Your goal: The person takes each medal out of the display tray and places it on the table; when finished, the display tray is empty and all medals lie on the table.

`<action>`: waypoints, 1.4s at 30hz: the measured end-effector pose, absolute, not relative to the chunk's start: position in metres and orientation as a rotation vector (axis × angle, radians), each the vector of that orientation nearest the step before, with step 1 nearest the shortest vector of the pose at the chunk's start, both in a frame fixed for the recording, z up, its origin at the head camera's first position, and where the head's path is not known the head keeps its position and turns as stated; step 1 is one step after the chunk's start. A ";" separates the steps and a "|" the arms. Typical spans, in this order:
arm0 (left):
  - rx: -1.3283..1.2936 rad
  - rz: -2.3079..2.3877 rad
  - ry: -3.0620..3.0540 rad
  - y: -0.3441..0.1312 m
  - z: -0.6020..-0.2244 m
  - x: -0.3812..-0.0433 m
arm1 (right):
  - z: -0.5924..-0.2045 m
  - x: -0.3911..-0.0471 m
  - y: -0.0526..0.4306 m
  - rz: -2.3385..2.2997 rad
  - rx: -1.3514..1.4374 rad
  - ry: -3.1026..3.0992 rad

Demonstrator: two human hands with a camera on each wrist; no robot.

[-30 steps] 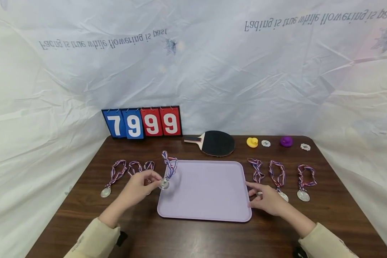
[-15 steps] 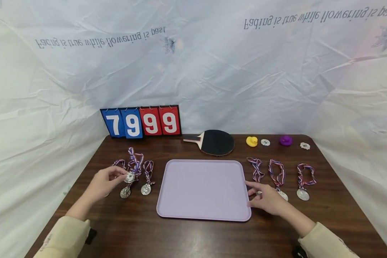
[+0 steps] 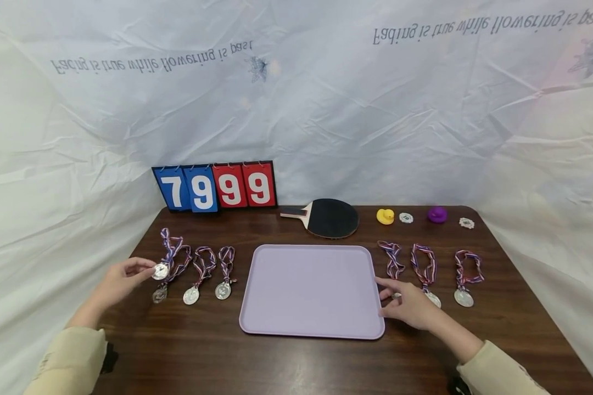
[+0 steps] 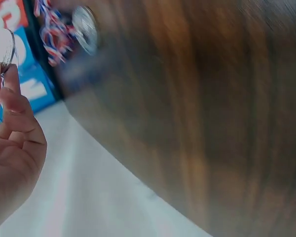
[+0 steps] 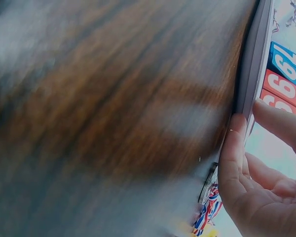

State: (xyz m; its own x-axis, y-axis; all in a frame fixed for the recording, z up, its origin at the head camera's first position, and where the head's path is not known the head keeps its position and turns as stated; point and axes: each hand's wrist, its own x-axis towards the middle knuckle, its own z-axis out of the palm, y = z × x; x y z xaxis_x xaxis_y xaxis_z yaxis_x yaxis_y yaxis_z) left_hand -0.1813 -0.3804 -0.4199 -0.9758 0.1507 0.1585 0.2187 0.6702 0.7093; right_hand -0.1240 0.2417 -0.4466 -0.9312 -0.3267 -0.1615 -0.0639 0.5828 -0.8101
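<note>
My left hand (image 3: 126, 277) pinches the edge of a silver medal (image 3: 161, 271), its striped ribbon rising behind. This held medal (image 4: 9, 47) also shows in the left wrist view. It overlaps the leftmost of three medals lying on the table; the middle medal (image 3: 191, 295) and right medal (image 3: 223, 290) lie beside it. My right hand (image 3: 407, 304) touches the right rim of a lilac tray (image 3: 311, 291), thumb and forefinger spread along that edge. Behind this hand a medal (image 5: 208, 183) is partly hidden. Two more, a nearer medal (image 3: 433, 299) and a farther medal (image 3: 464, 297), lie rightward.
A flip scoreboard (image 3: 214, 187) reading 7999 stands at the back left. Along the back lie a black table tennis bat (image 3: 332, 218), a yellow duck (image 3: 385, 216), a purple duck (image 3: 437, 214) and two white chips (image 3: 406, 218). White cloth (image 3: 425, 137) hangs behind the table.
My left hand has carried the medal leftward from the tray's left edge, past the middle medal, to above the leftmost one. The right hand has stayed at the tray's rim.
</note>
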 end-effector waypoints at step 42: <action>0.146 -1.108 -2.939 -0.444 -0.438 -0.150 | -0.444 -0.123 0.239 -1.288 -0.377 2.504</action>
